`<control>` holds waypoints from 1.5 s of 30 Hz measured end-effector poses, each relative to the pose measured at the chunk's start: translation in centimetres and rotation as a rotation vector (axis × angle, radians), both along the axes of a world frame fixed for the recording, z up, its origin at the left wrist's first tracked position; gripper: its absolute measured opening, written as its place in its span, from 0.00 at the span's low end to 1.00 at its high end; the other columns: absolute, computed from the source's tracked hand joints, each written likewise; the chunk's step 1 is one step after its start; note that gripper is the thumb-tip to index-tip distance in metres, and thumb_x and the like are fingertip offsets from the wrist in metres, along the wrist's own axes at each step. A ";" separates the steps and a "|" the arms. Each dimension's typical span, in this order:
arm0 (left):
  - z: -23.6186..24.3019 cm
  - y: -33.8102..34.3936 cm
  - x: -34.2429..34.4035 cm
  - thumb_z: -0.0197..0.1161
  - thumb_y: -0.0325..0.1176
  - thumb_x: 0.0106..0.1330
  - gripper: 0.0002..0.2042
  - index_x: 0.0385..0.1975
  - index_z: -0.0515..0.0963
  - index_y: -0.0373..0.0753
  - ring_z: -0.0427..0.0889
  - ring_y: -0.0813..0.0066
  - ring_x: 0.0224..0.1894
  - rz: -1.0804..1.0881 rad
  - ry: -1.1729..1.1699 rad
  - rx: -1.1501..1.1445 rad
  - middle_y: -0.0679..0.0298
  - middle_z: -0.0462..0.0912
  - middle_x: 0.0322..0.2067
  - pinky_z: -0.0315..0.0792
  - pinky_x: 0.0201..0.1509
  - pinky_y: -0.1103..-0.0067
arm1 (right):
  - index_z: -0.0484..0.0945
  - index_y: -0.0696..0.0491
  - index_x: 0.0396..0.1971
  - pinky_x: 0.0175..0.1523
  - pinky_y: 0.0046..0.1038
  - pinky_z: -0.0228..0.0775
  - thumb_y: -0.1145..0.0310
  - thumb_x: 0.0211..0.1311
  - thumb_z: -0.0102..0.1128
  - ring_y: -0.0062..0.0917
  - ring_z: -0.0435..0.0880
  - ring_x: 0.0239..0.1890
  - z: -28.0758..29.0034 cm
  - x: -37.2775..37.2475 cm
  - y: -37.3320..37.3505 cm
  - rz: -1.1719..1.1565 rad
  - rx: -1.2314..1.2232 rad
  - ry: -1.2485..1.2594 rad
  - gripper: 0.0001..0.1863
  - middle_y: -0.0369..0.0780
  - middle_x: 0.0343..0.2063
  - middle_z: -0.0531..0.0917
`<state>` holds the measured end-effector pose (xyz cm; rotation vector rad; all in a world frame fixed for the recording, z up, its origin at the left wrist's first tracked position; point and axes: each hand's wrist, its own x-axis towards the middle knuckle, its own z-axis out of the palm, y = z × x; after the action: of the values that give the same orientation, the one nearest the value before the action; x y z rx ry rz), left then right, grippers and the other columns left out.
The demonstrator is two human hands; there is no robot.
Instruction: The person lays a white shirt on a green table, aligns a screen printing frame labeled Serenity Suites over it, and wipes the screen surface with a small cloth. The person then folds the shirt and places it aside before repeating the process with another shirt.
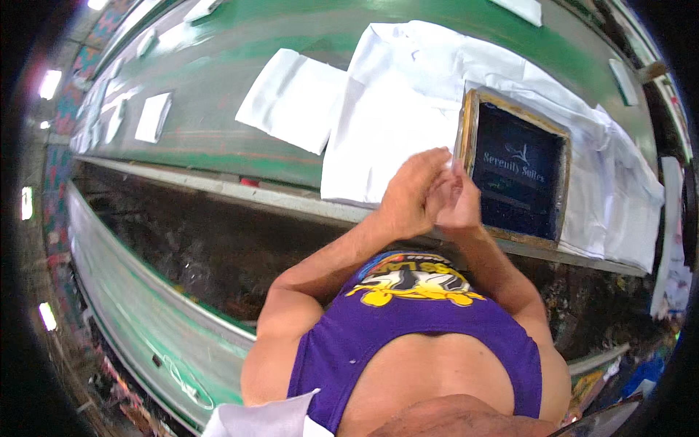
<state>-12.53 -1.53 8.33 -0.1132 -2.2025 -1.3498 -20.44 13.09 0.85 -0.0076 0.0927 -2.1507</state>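
Note:
My left hand point(418, 191) and my right hand point(456, 197) meet just left of a wooden-framed printing screen point(517, 186), with fingers bent and pressed together; whatever they may hold is hidden. The screen's dark mesh carries a pale emblem and lettering, and it lies on a wide piece of white fabric point(386, 109) spread along the near edge of a green table point(204, 87). A smaller folded white cloth point(284, 98) lies to the left, beside the fabric.
Small folded white pieces point(153, 116) are spaced along the table. A dark gap separates it from a lower green surface point(138, 313) at the left, where a thin white cord point(178, 379) lies. Another white cloth point(255, 419) is at the bottom edge. Papers point(670, 247) hang at the right.

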 end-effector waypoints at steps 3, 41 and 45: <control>0.7 -3.4 1.2 0.56 0.39 0.68 0.29 0.68 0.68 0.32 0.65 0.46 0.72 -0.097 0.031 -0.300 0.44 0.68 0.69 0.53 0.76 0.55 | 0.60 0.63 0.69 0.76 0.43 0.54 0.37 0.76 0.36 0.43 0.67 0.70 6.6 1.2 -6.5 0.034 0.169 0.070 0.42 0.55 0.66 0.68; -1.9 -43.2 7.6 0.47 0.38 0.80 0.24 0.66 0.67 0.26 0.73 0.45 0.68 -0.771 -0.191 1.796 0.38 0.71 0.65 0.70 0.72 0.58 | 0.61 0.65 0.70 0.82 0.45 0.46 0.60 0.82 0.42 0.44 0.61 0.76 9.4 8.4 -37.4 -0.327 0.328 0.410 0.28 0.58 0.71 0.64; -1.2 -43.5 8.2 0.62 0.29 0.71 0.16 0.56 0.77 0.30 0.84 0.50 0.57 -0.342 -0.379 1.170 0.46 0.84 0.53 0.80 0.60 0.61 | 0.67 0.60 0.67 0.77 0.45 0.56 0.57 0.80 0.47 0.36 0.72 0.68 8.3 10.5 -39.5 -0.413 0.902 0.195 0.26 0.52 0.64 0.73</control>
<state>-4.31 -45.04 7.13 0.2303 -1.3212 -2.8001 -9.89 -26.42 9.17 0.3495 1.2539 -2.3184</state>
